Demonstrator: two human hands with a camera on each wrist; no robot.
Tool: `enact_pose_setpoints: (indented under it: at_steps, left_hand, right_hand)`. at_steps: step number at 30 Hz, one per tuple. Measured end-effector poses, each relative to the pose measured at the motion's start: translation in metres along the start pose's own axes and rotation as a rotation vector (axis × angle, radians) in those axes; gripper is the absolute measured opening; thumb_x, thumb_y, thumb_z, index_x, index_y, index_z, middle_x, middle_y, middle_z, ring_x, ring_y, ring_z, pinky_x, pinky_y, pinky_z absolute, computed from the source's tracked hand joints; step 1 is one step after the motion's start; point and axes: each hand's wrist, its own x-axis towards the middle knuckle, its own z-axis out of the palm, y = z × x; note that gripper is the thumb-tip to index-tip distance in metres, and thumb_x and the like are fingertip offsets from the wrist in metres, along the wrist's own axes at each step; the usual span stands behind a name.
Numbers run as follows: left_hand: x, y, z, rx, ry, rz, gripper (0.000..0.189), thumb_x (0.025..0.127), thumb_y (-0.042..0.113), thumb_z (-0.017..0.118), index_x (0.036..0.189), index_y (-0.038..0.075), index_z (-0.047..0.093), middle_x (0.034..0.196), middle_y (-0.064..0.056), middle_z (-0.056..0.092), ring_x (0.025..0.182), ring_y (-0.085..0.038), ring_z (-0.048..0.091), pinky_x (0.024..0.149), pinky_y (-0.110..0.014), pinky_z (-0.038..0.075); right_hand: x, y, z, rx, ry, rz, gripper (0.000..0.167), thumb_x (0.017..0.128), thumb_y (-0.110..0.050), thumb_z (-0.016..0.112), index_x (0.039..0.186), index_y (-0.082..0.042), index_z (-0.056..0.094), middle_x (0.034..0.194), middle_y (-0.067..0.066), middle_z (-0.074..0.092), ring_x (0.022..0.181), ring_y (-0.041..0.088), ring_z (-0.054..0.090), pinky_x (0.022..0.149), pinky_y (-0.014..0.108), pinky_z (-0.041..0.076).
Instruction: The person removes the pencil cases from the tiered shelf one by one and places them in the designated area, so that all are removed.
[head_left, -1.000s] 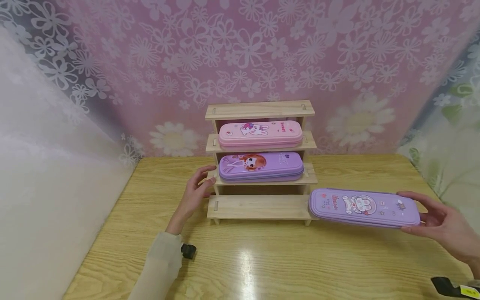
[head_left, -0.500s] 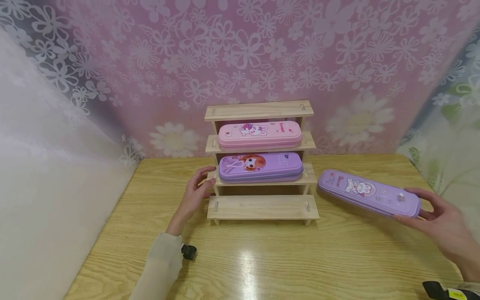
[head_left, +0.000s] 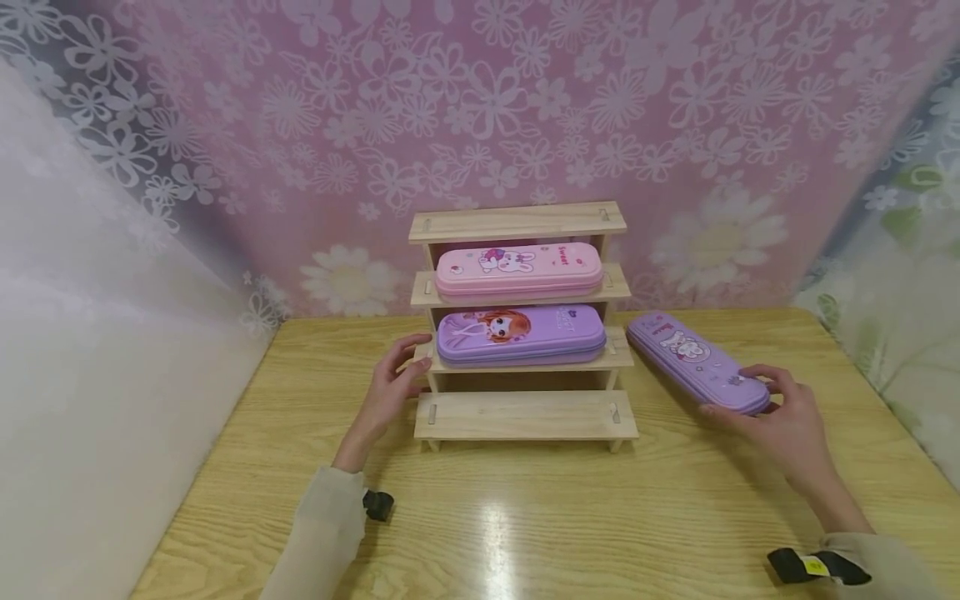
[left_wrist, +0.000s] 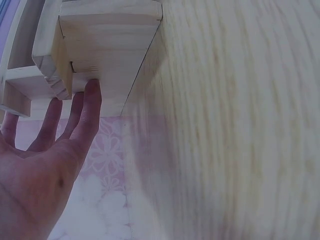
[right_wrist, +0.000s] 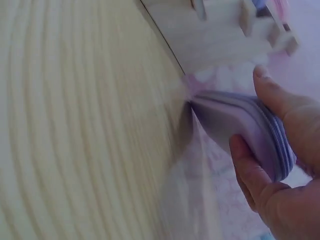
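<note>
A light purple pencil case [head_left: 697, 362] with a rabbit print is gripped at its near right end by my right hand [head_left: 787, 429], just right of the wooden stepped rack [head_left: 525, 415]. In the right wrist view, thumb and fingers hold the case [right_wrist: 250, 130] from both sides, its far end close to the tabletop. My left hand [head_left: 390, 387] touches the rack's left side with its fingertips. The left wrist view shows these fingers [left_wrist: 90, 107] fairly straight against the wood. A purple pencil case with a girl print [head_left: 525, 335] and a pink one [head_left: 521, 271] lie on the middle shelves.
The rack's top shelf [head_left: 517, 221] and lowest shelf are bare wood. It stands on a wood-grain table [head_left: 525, 517] before a pink flowered backdrop [head_left: 487, 108]. Pale sheets [head_left: 97, 375] rise along both sides.
The light purple pencil case has moved from the lowest shelf's right end, back and down towards the table, swinging to a steeper slant. My right hand moved left with it; the left hand stayed put.
</note>
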Motion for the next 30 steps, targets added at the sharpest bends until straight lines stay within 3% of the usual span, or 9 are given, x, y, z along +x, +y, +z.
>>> enact_pose_setpoints:
  at_steps: [2,6,8,13,17,23,26,30]
  left_hand:
    - [-0.001,0.0,0.0,-0.005,-0.004,0.001,0.039,0.104,0.017,0.058,0.142,0.014,0.054,0.149,-0.013,0.05,0.133,-0.034,0.052,0.084,-0.055,0.061]
    - [-0.001,0.0,0.0,-0.001,-0.004,-0.005,0.039,0.104,0.019,0.058,0.142,0.016,0.054,0.15,-0.013,0.049,0.133,-0.034,0.053,0.083,-0.052,0.062]
    - [-0.001,-0.001,-0.001,-0.002,0.003,-0.01,0.039,0.104,0.019,0.058,0.142,0.016,0.055,0.15,-0.013,0.049,0.131,-0.035,0.054,0.083,-0.052,0.062]
    - [0.0,-0.002,-0.002,-0.016,0.0,-0.008,0.039,0.104,0.02,0.059,0.142,0.016,0.054,0.151,-0.014,0.048,0.133,-0.036,0.053,0.085,-0.058,0.061]
    - [0.0,-0.003,-0.002,-0.02,-0.007,-0.003,0.039,0.104,0.02,0.059,0.143,0.015,0.054,0.153,-0.014,0.046,0.137,-0.037,0.05,0.087,-0.063,0.058]
    - [0.001,-0.003,-0.003,-0.018,-0.002,-0.003,0.038,0.104,0.02,0.059,0.142,0.015,0.055,0.151,-0.014,0.048,0.136,-0.038,0.05,0.09,-0.068,0.054]
    - [0.001,-0.002,-0.003,-0.016,-0.003,-0.001,0.038,0.104,0.02,0.059,0.142,0.015,0.055,0.15,-0.014,0.049,0.134,-0.038,0.052,0.09,-0.068,0.054]
    - [0.001,0.0,-0.003,-0.017,-0.009,0.0,0.038,0.104,0.019,0.058,0.142,0.014,0.055,0.149,-0.015,0.05,0.129,-0.036,0.056,0.088,-0.065,0.057]
  right_hand:
    - [-0.001,-0.003,0.007,0.034,-0.045,-0.012,0.076,0.085,-0.028,0.086,0.143,-0.002,0.045,0.131,0.027,0.035,0.101,0.009,0.051,0.068,0.004,0.046]
    - [-0.004,-0.006,0.016,0.167,-0.175,-0.058,0.068,0.091,-0.014,0.079,0.145,0.001,0.041,0.131,0.016,0.036,0.097,-0.015,0.055,0.074,0.011,0.056]
    - [-0.006,-0.008,0.02,0.192,-0.221,-0.071,0.067,0.091,-0.011,0.078,0.145,0.0,0.041,0.132,0.016,0.041,0.097,-0.017,0.056,0.073,0.014,0.058]
    - [-0.009,-0.011,0.029,0.126,-0.235,-0.068,0.074,0.087,-0.015,0.083,0.147,-0.001,0.042,0.131,0.029,0.048,0.088,-0.015,0.059,0.068,0.015,0.057]
    - [-0.009,-0.013,0.033,0.038,-0.221,-0.069,0.076,0.085,-0.02,0.085,0.146,-0.001,0.045,0.125,0.03,0.054,0.084,-0.014,0.058,0.065,0.016,0.055]
    - [-0.007,-0.017,0.038,-0.1,-0.185,-0.114,0.074,0.081,-0.027,0.089,0.139,-0.002,0.052,0.115,0.028,0.063,0.079,0.002,0.061,0.063,0.018,0.051]
    - [-0.005,-0.018,0.039,-0.113,-0.183,-0.135,0.072,0.079,-0.026,0.09,0.137,-0.001,0.055,0.112,0.026,0.065,0.077,0.002,0.06,0.064,0.018,0.05]
    - [0.0,-0.022,0.033,-0.121,-0.174,-0.157,0.067,0.083,-0.026,0.087,0.137,-0.001,0.057,0.119,0.029,0.062,0.083,0.016,0.067,0.063,0.019,0.051]
